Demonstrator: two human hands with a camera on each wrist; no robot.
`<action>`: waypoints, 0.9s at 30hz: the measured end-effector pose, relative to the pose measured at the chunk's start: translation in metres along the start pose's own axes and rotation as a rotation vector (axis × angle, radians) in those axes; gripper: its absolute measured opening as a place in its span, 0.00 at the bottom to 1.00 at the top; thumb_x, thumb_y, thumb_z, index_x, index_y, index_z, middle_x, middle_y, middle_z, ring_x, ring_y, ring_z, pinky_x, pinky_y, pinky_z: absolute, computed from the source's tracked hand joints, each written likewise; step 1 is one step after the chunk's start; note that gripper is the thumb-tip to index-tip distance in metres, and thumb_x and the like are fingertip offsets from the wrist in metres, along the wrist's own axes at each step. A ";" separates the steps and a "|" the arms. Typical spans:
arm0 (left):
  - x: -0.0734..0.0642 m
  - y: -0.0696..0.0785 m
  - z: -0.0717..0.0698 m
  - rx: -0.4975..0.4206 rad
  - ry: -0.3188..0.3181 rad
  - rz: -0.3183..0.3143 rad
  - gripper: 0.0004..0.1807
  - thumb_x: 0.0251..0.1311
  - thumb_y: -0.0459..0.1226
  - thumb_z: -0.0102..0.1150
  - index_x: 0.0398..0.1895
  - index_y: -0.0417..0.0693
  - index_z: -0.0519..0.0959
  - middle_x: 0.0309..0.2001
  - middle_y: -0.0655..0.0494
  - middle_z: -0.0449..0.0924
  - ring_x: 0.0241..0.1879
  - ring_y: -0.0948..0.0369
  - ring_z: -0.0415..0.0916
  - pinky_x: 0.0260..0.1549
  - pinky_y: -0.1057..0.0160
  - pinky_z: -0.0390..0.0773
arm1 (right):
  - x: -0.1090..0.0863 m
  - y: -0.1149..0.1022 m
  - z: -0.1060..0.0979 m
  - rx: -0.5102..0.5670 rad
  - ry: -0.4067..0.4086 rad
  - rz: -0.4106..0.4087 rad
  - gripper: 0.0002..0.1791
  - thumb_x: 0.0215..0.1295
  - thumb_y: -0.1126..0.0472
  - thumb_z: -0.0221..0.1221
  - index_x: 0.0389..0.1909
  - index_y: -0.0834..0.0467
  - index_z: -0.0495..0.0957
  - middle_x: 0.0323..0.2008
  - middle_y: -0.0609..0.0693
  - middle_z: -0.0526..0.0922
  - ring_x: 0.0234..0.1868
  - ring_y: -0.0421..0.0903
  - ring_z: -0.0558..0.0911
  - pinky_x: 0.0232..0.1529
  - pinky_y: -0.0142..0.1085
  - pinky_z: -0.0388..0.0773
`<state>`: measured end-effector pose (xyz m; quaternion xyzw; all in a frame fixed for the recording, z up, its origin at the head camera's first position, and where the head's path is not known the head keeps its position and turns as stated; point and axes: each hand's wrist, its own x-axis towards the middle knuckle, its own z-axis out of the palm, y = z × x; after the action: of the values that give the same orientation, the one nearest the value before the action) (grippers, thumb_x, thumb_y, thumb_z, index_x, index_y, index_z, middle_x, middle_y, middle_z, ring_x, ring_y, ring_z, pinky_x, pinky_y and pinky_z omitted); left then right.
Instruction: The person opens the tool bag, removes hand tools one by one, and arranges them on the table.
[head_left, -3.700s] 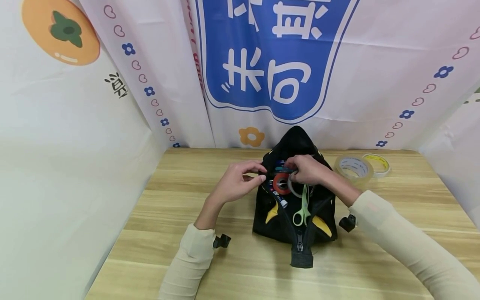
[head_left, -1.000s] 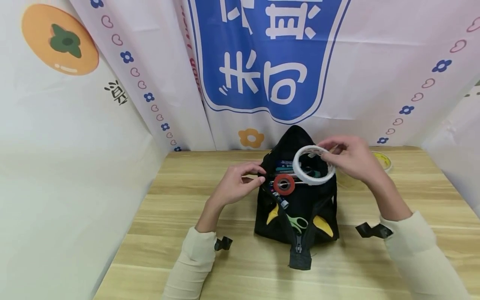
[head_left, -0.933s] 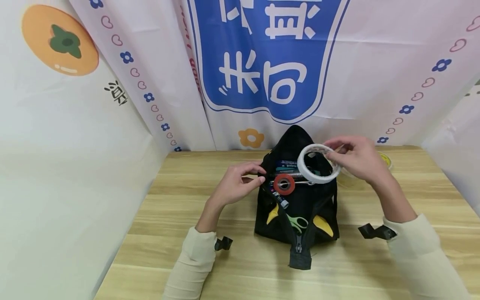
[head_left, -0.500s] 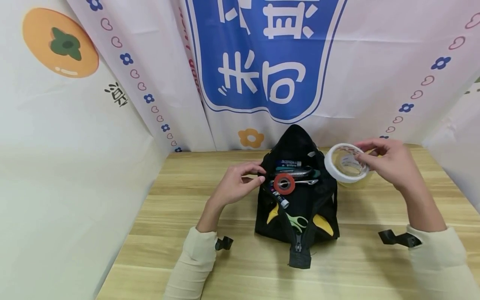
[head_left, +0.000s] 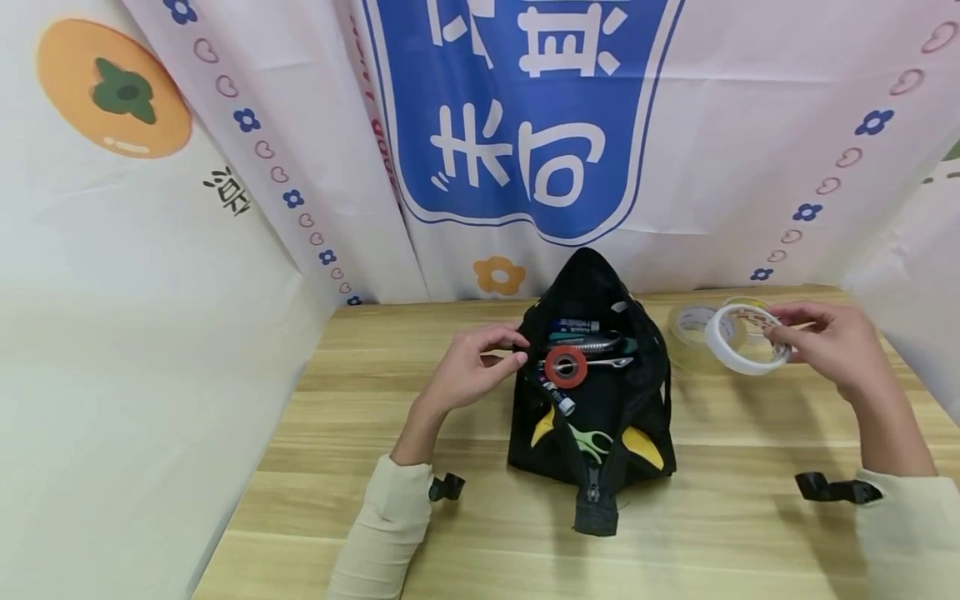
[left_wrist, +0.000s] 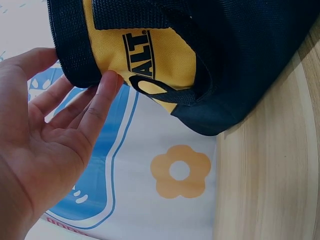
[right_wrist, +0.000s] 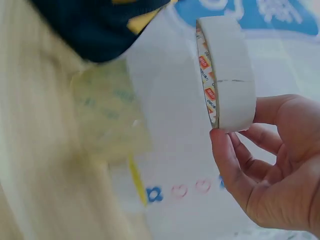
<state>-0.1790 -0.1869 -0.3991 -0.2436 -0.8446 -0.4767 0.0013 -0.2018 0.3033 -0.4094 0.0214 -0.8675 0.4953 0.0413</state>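
A black tool bag [head_left: 592, 279] with yellow patches stands unzipped on the table. My left hand [head_left: 476, 367] pinches its left rim between thumb and fingers; the left wrist view shows the fingertips on the bag's yellow and black edge [left_wrist: 75, 45]. My right hand [head_left: 828, 346] holds a roll of white tape [right_wrist: 232, 75] by its edge, raised to the right of the bag. Inside the bag lie a roll of red tape [head_left: 553, 368], green-handled scissors [head_left: 592, 443], a small capped tube [head_left: 564, 404] and a dark ridged tool [head_left: 596, 342].
At the back right of the wooden table [head_left: 390, 375] stands a roll of clear tape [head_left: 681, 335]. A yellow-cored roll [right_wrist: 135, 175] sits next to it, partly hidden by the held one in the head view. A printed curtain [head_left: 330, 100] hangs behind the table.
My right hand has lifted the roll of white tape out of the bag and carried it right, towards the other rolls. The scissors have sunk lower in the bag. My left hand has stayed put.
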 end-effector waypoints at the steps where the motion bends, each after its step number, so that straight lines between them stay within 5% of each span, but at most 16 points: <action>1: 0.000 0.000 -0.001 0.001 0.001 0.000 0.12 0.74 0.40 0.66 0.54 0.47 0.88 0.71 0.46 0.80 0.63 0.50 0.85 0.51 0.59 0.90 | 0.001 0.004 -0.002 0.001 -0.003 0.015 0.08 0.74 0.64 0.66 0.50 0.52 0.87 0.31 0.25 0.84 0.32 0.30 0.82 0.29 0.29 0.87; 9: 0.000 0.000 0.000 0.005 -0.006 -0.004 0.11 0.74 0.40 0.66 0.54 0.47 0.88 0.71 0.47 0.80 0.62 0.51 0.86 0.51 0.60 0.90 | 0.001 0.030 -0.019 0.022 -0.015 0.082 0.13 0.76 0.61 0.64 0.43 0.35 0.85 0.30 0.24 0.84 0.32 0.29 0.83 0.31 0.30 0.88; 15: -0.001 -0.001 0.000 -0.012 -0.001 0.007 0.12 0.74 0.40 0.66 0.54 0.46 0.88 0.71 0.45 0.80 0.63 0.49 0.85 0.51 0.59 0.90 | 0.005 0.045 -0.026 -0.002 -0.002 0.099 0.08 0.76 0.58 0.65 0.43 0.37 0.86 0.30 0.23 0.84 0.31 0.29 0.85 0.32 0.32 0.89; 27: 0.000 -0.004 0.001 -0.016 -0.001 0.021 0.11 0.74 0.39 0.66 0.54 0.46 0.88 0.70 0.45 0.81 0.62 0.50 0.85 0.51 0.60 0.90 | 0.006 0.065 -0.032 0.043 -0.031 0.180 0.22 0.75 0.62 0.64 0.34 0.25 0.82 0.29 0.24 0.85 0.29 0.30 0.83 0.30 0.30 0.86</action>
<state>-0.1803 -0.1874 -0.4028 -0.2526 -0.8383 -0.4832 0.0041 -0.2113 0.3637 -0.4484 -0.0479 -0.8557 0.5150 -0.0172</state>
